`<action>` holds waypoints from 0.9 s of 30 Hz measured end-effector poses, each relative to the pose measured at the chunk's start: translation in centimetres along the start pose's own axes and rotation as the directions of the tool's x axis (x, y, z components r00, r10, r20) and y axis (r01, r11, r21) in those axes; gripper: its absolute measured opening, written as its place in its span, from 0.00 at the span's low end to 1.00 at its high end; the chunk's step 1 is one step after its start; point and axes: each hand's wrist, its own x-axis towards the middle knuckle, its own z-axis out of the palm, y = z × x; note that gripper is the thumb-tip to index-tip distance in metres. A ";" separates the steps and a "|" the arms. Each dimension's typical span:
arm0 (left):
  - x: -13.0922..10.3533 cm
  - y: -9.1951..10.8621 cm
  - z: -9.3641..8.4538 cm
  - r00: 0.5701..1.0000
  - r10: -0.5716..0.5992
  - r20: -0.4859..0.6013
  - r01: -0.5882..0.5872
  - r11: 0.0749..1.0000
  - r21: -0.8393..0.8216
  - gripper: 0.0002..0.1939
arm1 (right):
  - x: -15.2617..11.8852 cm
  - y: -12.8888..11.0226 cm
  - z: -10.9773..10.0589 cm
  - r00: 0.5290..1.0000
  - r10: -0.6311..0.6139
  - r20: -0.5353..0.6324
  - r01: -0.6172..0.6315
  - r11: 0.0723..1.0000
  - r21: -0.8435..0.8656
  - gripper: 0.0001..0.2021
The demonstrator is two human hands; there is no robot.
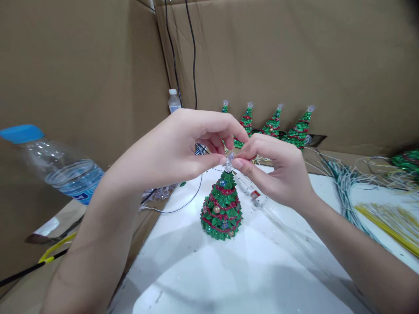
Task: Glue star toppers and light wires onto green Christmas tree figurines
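L forearm [98,231] closest, leading up to L hand [170,148]: thumb tip at clear star topper [229,160], can't tell if its fingers close on it. R hand [278,170] pinches the star's R side, thumb + index. Green Christmas tree ornament [221,209] is upright on the white worktop [183,270], just below & btwn the hands. Prob. light, stiff body; leafy edges likely scratchy, beads could snag. Star looks slick & brittle, so light fingertip grip there; steady the tree low, round its wide base. White switch box [248,187] just below R hand; similar trees [271,124] beyond both; wire bundle [343,187] R of R hand; blue-capped bottle [65,165] L of L hand.
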 end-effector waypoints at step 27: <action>0.2 0.0 0.0 1.000 0.003 0.000 -0.003 0.999 0.038 0.09 | 0.0 0.6 -0.1 0.998 -0.048 0.032 0.048 0.999 0.024 0.11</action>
